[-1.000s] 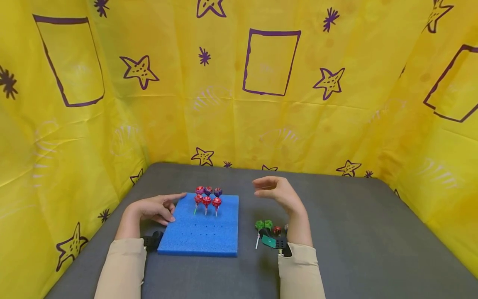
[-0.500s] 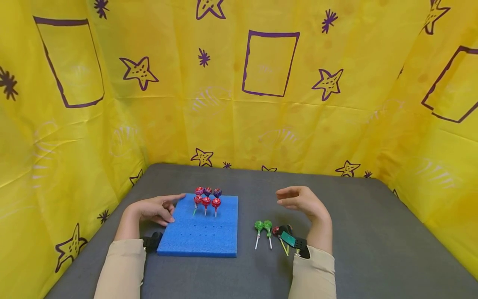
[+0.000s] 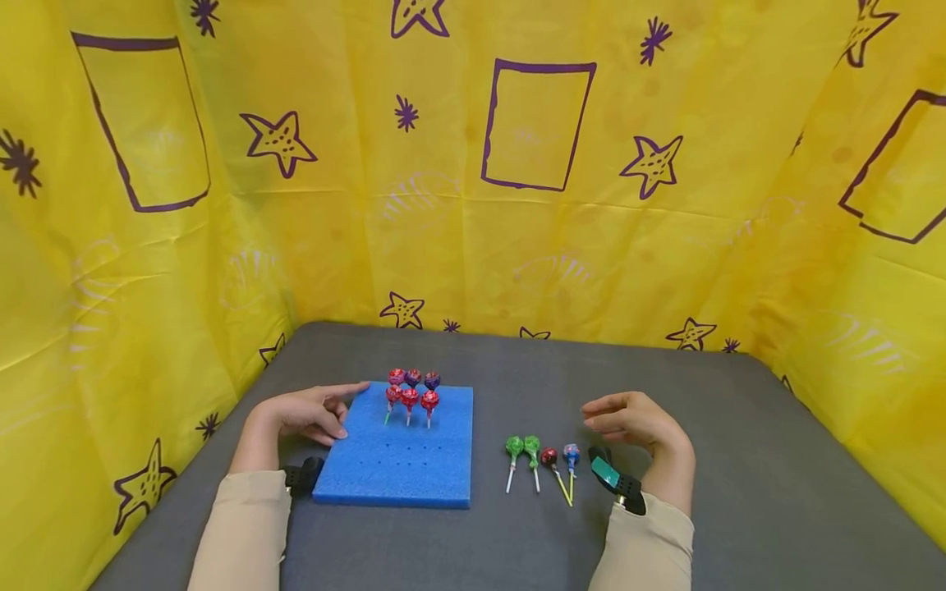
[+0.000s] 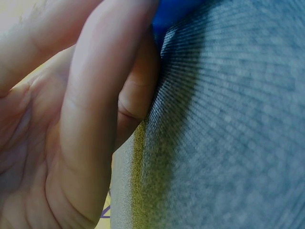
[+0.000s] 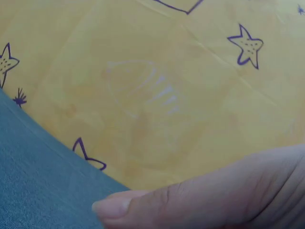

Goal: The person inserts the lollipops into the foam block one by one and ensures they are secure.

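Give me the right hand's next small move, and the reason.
Likely lower the right hand to the blue-wrapped lollipop, the loose one nearest it: the hand holds nothing, while the blue foam board has open holes in front of its standing lollipops.

No words or numbers can be read. The red lollipops (image 3: 410, 397), the purple lollipops (image 3: 413, 377), the green lollipops (image 3: 531, 444), the dark red lollipop (image 3: 548, 455) and the blue lollipop (image 3: 571, 452) all look too small to read anything on them.
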Demonstrator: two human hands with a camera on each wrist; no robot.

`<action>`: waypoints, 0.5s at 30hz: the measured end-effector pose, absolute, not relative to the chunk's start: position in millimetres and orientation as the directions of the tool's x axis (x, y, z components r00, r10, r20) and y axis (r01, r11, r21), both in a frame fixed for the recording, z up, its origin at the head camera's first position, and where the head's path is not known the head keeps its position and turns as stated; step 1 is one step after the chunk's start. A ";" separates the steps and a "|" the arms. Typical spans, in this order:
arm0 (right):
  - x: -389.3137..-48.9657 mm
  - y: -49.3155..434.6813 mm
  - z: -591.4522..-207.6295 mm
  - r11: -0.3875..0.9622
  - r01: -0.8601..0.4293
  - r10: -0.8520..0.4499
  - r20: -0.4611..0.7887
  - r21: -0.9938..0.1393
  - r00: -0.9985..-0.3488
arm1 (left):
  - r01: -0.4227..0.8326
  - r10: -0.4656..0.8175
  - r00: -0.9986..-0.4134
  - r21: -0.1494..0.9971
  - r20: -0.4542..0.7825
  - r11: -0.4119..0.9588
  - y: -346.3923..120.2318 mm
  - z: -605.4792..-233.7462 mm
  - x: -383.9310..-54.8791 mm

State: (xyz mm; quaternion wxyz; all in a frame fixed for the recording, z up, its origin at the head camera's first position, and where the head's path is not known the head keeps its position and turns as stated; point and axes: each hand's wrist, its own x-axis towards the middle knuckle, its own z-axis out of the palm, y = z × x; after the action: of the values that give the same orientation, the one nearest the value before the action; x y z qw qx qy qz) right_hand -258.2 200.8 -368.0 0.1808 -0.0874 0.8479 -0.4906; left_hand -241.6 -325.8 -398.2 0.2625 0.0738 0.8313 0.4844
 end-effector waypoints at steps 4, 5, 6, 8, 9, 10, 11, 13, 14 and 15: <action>-258.1 202.7 -370.4 0.535 0.035 -0.343 -0.255 -0.844 -0.904 | -0.133 0.378 -0.850 0.844 -0.367 0.520 -326.4 -397.4 -242.6; -258.0 202.3 -370.9 0.546 0.036 -0.350 -0.267 -0.837 -0.898 | -0.134 0.378 -0.849 0.843 -0.369 0.520 -326.5 -397.4 -242.7; -257.9 201.8 -371.5 0.563 0.033 -0.356 -0.278 -0.826 -0.892 | -0.136 0.377 -0.849 0.843 -0.370 0.521 -326.6 -397.4 -242.8; -257.8 200.4 -373.2 0.587 0.034 -0.362 -0.300 -0.809 -0.883 | -0.139 0.374 -0.850 0.841 -0.372 0.522 -326.6 -397.6 -242.7; -257.7 199.3 -374.0 0.596 0.038 -0.364 -0.312 -0.802 -0.878 | -0.141 0.373 -0.850 0.841 -0.373 0.522 -326.4 -397.6 -242.6; -257.8 198.3 -375.1 0.604 0.040 -0.365 -0.321 -0.796 -0.874 | -0.142 0.372 -0.850 0.841 -0.374 0.522 -326.3 -397.6 -242.4; -257.9 197.4 -376.1 0.606 0.043 -0.369 -0.328 -0.794 -0.870 | -0.142 0.371 -0.850 0.841 -0.374 0.522 -326.1 -397.5 -242.2; -258.8 195.8 -379.0 0.603 0.045 -0.381 -0.337 -0.797 -0.861 | -0.141 0.372 -0.850 0.841 -0.373 0.522 -325.8 -397.3 -241.8; -259.4 195.0 -380.5 0.599 0.047 -0.388 -0.341 -0.799 -0.857 | -0.140 0.372 -0.850 0.842 -0.372 0.521 -325.6 -397.1 -241.6; -260.0 194.3 -382.0 0.595 0.046 -0.396 -0.343 -0.803 -0.852 | -0.138 0.374 -0.850 0.842 -0.371 0.521 -325.6 -397.1 -241.5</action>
State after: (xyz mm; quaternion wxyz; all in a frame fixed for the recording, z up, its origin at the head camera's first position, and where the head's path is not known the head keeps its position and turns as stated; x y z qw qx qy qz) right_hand -260.0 194.3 -382.0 0.2524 -0.1021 0.8565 -0.4385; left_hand -241.5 -325.6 -397.1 0.2643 0.0708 0.8310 0.4843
